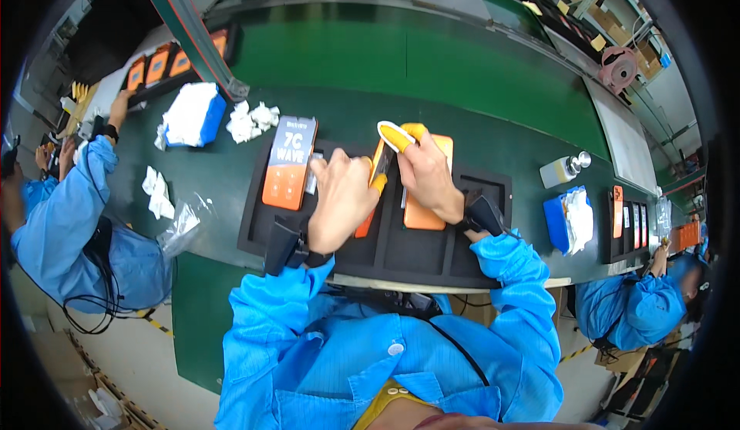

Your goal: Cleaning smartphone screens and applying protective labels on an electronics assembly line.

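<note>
Both hands are working over a black tray [432,256] on the green surface [478,83]. The left hand [339,203] and right hand [428,179] are each gripping an orange phone [378,172] held on edge between them.

An orange phone [289,164] with a blue-grey screen label is seen lying in a black tray [254,226], at ten o'clock from the left hand [339,199]. A second orange phone [426,191] lies in the same tray, partly covered by the right hand [428,179]; a third, slim and edge-on [376,179], is held between both hands. Further orange phones [158,65] are set in a tray at ten o'clock on the counter [462,68], and one more [617,210] stands in a tray at three o'clock, beside narrow white-labelled pieces [636,226]. A crumpled clear bag [181,226] lies at nine o'clock, near the counter's edge.
</note>
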Demonstrator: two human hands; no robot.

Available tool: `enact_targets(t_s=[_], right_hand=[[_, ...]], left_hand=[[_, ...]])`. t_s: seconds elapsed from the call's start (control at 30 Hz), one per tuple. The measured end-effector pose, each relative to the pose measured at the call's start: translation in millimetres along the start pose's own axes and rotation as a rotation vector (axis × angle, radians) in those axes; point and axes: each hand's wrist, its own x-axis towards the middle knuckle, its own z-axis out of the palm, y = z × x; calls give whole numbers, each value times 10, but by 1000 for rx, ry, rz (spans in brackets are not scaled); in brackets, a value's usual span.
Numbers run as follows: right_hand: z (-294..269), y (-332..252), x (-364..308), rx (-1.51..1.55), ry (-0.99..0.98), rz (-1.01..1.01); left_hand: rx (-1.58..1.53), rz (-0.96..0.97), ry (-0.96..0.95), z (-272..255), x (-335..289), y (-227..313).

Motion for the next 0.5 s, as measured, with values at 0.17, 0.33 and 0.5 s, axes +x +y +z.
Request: enact_targets(t_s=[0.17,0.33,0.5], right_hand=[[-218,-403,-28,15,127,-15],[-522,-773,56,-106,177,-363],[-480,-696,-19,-74,160,-284]], left_hand=[[-184,36,402,-52,-418,125],[-314,-24,720,-16,-571,26],[-415,-50,695,177,-583,-130]])
